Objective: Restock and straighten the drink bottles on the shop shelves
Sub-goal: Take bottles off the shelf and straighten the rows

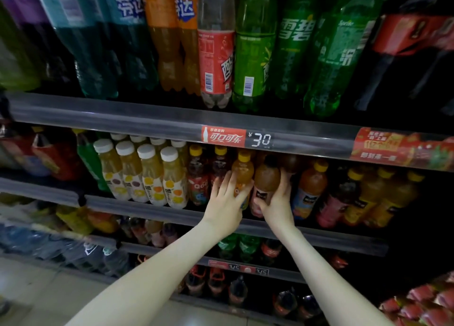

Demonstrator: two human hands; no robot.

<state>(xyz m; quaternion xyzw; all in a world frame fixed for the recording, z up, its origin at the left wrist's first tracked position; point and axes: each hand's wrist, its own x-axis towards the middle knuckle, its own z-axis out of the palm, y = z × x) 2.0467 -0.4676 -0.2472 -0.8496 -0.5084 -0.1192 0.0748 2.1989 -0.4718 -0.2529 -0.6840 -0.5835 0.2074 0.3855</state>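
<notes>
Top shelf: large bottles stand in a row, from left teal bottles (98, 43), orange soda bottles (169, 43), one clear bottle with red label (216, 55) that is nearly drained, green bottles (255, 55), and dark cola bottles (405, 55). Their bases sit right at the upper shelf rail (98, 111). A red price tag (235, 139) reading 30 is clipped to this rail.

Middle shelf: small bottles packed in files running front to back. Left part holds white-capped juice bottles (149, 175), pale yellow contents, four across at the front. Right part holds yellow-capped bottles (309, 188) with orange and dark contents. Caps of the back rows disappear under the upper rail, leaving little headroom.

Task items are at the middle of this shelf, front row, just behind the middle shelf rail (147, 207). The orange bottle (242, 173), yellow cap, stands about upright. The brown bottle (266, 178), dark cap, stands just beside it and touches it, leaning slightly left.

Left hand (227, 202): fingers reach up the left side of the orange bottle, thumb across its label; the bottle is held between them.
Right hand (277, 200): fingers curl round the right side of the brown bottle, thumb at its lower front; firm hold.

Both forearms cross over the middle shelf rail. Lower shelves carry more small bottles (245, 247), dim and blurred. Pale floor (36, 288) shows at lower left.
</notes>
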